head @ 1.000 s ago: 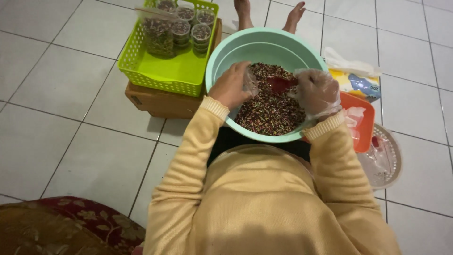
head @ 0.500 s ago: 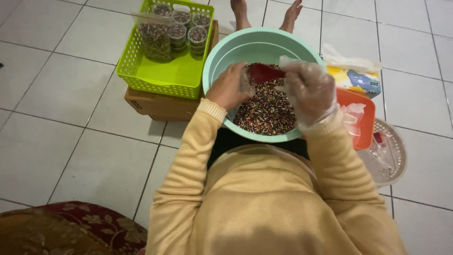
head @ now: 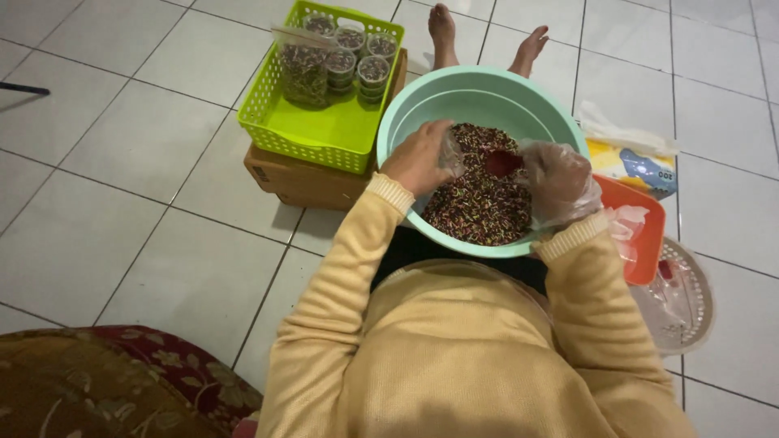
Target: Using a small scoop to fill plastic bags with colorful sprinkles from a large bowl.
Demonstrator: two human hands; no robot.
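My left hand (head: pixel 418 158) grips a small clear cup (head: pixel 449 154) over the sprinkles (head: pixel 479 203) in the teal bowl (head: pixel 422 105), centre frame. My gloved right hand (head: pixel 560 182) clasps a red scoop (head: pixel 501 162).

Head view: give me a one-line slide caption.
Seated person's left hand holds a small clear bag over a teal basin of mixed sprinkles; gloved right hand scoops with a red scoop.
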